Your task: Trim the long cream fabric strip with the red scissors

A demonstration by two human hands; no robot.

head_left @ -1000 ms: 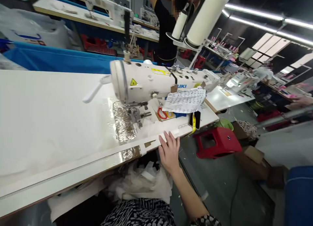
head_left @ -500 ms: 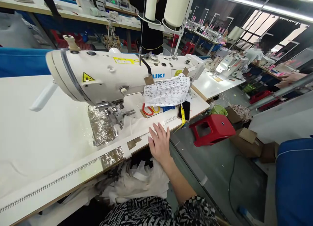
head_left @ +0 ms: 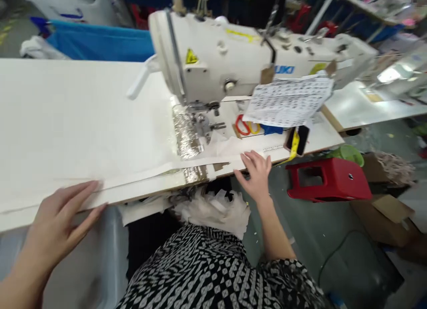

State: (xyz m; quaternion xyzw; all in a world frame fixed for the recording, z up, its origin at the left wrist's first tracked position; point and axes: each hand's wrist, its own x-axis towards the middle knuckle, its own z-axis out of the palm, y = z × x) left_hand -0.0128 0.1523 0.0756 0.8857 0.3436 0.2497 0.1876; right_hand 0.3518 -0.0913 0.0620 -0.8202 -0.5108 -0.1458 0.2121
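Observation:
A long strip of white fabric [head_left: 150, 172] runs along the front of the white table, past the needle area of a sewing machine [head_left: 213, 59]. My left hand [head_left: 62, 222] lies at the table's front edge on the left, its fingers stretched out over the strip and the thumb apart below the edge. On the right, my right hand [head_left: 256, 173] has its fingers spread, with the fingertips at the fabric's right part near the edge. Neither hand grips anything that I can see. Red-handled scissors [head_left: 242, 125] lie behind the right hand.
A sheet of paper with writing [head_left: 290, 102] hangs from the machine. A phone [head_left: 298, 140] with a yellow tape measure [head_left: 294, 144] rests near the table's right edge. Bundled pale cloth [head_left: 216, 211] hangs below the table. A red stool [head_left: 333, 179] stands on the floor.
My left hand has come into view at the left, on the fabric strip. The view has swung left and down, so the machine appears further right. My right hand stays near the table edge.

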